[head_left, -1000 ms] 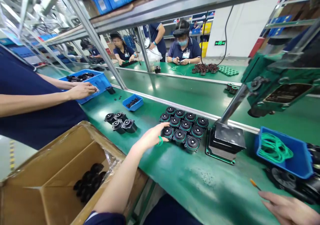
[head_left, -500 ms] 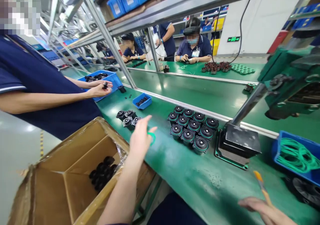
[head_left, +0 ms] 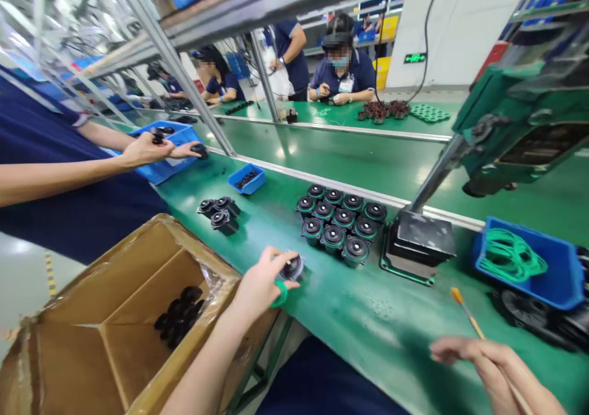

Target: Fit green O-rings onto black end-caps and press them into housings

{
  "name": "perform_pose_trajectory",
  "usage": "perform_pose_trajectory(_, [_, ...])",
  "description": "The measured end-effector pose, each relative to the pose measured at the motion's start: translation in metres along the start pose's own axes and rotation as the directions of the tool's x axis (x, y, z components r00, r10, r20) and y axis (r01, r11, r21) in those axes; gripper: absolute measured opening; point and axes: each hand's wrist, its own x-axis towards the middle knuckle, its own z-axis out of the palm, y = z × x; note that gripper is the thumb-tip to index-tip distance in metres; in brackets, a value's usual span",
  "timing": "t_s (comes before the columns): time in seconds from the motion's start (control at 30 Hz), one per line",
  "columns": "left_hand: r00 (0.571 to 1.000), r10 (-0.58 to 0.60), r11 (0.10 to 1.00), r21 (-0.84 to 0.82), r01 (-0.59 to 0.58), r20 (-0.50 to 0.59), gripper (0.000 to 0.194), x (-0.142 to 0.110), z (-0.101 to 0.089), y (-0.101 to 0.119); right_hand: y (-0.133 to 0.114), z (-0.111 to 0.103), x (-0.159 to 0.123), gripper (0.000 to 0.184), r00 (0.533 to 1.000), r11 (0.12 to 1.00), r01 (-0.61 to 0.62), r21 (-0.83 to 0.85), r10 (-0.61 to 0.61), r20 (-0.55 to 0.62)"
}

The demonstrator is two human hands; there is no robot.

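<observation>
My left hand [head_left: 260, 283] grips a round black motor-like housing [head_left: 293, 269] by its sides, low over the green bench. Thin green rings [head_left: 279, 293] hang around a finger of the same hand. My right hand [head_left: 488, 360] is closed around the wooden handle of a small paintbrush [head_left: 468, 314], its orange bristles pointing away from me. Several similar housings with green rings around their tops [head_left: 344, 218] stand in close rows ahead. Further left stands a small group of 3 housings [head_left: 224, 221]; no green rings show on them.
An open cardboard box [head_left: 99, 307] with black parts stands at the left. Blue bins hold small parts [head_left: 248, 180] and green rings [head_left: 513, 254]. A press [head_left: 418, 243] rises on the right. A co-worker's hands [head_left: 156, 148] handle black parts at the left.
My left hand has taken one housing from the small group and brought it right and nearer to me. The brush stays in my right hand. The view has shifted slightly.
</observation>
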Motion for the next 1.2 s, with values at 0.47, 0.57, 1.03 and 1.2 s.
perform_pose_trajectory(0.47, [0.894,0.448,0.759,-0.528,-0.38,0.0,0.066,0.003,0.062,0.149,-0.056,0.04,0.007,0.028,0.995,0.981,-0.094,0.172,0.098,-0.011])
perform_pose_trajectory(0.57, [0.878,0.478,0.715,-0.564,-0.413,-0.038,0.06,0.002,0.061,0.149,-0.057,0.04,0.009,0.03,0.986,0.975,-0.129,0.182,0.146,-0.082])
perform_pose_trajectory(1.03, [0.786,0.577,0.525,-0.638,-0.563,-0.219,0.033,0.012,0.063,0.15,-0.055,0.028,0.01,0.034,0.938,0.78,-0.299,0.549,0.345,0.021])
perform_pose_trajectory(1.2, [0.655,0.701,0.362,-0.651,-0.667,-0.281,0.038,0.014,0.063,0.133,-0.048,0.014,0.015,0.034,0.94,0.763,-0.318,0.562,0.332,0.081])
